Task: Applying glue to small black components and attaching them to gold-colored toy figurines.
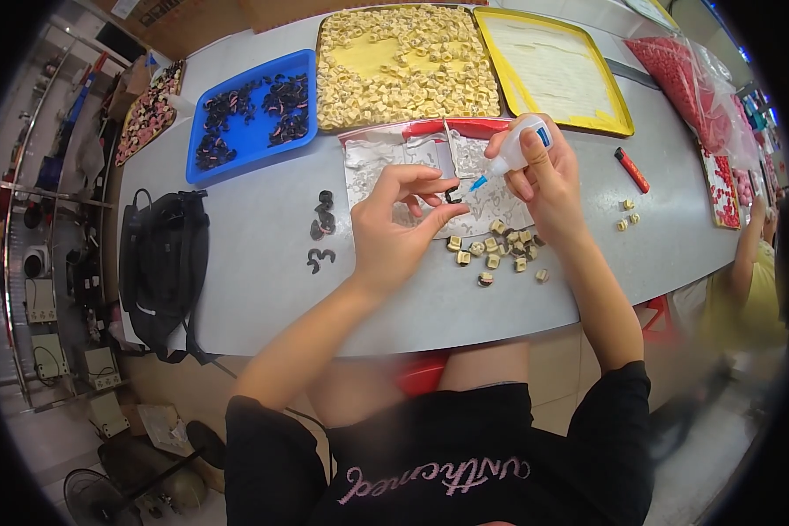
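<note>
As seen from the head camera looking down, both hands meet over the middle of a grey counter [263, 289], each of them clamped on something. The left hand [389, 230] pinches a small dark piece [452, 195] between its thumb and fingertips, above a crumpled white sheet [370, 180] with a red strip along its far side. The right hand [548, 180] is wrapped around a white squeeze bottle [515, 152], tilted so that its blue nozzle [479, 183] points down and left, just beside the dark piece; whether the two touch is too small to tell. Near the front edge of the sheet lies a loose cluster of cream and dark pieces [494, 261]. To the left of the sheet, several black curved pieces [323, 221] lie in a short column, and farther left sits a black bag [164, 267]. Along the far side, from left to right, are a blue tray [252, 145] holding dark pieces, a yellow tray [373, 58] crowded with cream pieces, and a second yellow tray [563, 74] with a whitish, streaked surface. On the right, a red stick-shaped object [632, 170] lies near a few cream pieces, and beyond it stands a clear plastic bag [688, 88] of red pieces
</note>
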Motion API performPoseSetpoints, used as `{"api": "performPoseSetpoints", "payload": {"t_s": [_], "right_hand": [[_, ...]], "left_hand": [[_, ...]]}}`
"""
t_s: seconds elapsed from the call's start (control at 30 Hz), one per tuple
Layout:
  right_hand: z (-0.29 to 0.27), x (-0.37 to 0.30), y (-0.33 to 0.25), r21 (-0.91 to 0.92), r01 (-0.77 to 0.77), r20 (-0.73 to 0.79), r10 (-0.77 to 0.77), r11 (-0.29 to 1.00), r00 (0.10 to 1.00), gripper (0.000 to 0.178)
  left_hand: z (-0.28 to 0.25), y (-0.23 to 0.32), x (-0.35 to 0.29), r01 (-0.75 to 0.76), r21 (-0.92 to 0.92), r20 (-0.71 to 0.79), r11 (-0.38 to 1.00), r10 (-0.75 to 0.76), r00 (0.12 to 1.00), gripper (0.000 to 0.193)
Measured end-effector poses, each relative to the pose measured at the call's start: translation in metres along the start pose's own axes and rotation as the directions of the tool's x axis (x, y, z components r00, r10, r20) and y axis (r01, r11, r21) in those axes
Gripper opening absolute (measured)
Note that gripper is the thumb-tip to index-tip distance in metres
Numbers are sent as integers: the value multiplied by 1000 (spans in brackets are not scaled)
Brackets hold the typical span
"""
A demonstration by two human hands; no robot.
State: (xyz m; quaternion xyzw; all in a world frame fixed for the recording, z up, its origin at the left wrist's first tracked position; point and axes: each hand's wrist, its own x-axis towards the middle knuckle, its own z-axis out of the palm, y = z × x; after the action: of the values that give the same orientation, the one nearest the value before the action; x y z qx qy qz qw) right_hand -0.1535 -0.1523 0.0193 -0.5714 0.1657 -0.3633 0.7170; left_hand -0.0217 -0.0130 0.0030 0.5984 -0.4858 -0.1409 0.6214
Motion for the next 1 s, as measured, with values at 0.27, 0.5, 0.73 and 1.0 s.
{"api": "performPoseSetpoints", "payload": {"t_s": [0.27, 0.5, 0.73, 1.0], "right_hand": [[2, 0, 1, -4, -4, -1, 4, 1000, 1000, 27], [4, 0, 0, -14, 15, -12, -15, 1000, 1000, 27], [2, 0, 1, -40, 35, -8, -35, 999, 999, 27], [2, 0, 0, -51, 45, -8, -45, 998, 999, 28]], "left_hand": [[0, 1, -1, 7, 8, 20, 1000, -8, 1000, 37], [1, 4, -1, 25, 2, 44, 1000, -25, 999, 39], [0, 4, 0, 12, 8, 52, 1000, -12, 999, 41], [1, 3, 0, 6, 7, 51, 1000, -6, 999, 41]]}}
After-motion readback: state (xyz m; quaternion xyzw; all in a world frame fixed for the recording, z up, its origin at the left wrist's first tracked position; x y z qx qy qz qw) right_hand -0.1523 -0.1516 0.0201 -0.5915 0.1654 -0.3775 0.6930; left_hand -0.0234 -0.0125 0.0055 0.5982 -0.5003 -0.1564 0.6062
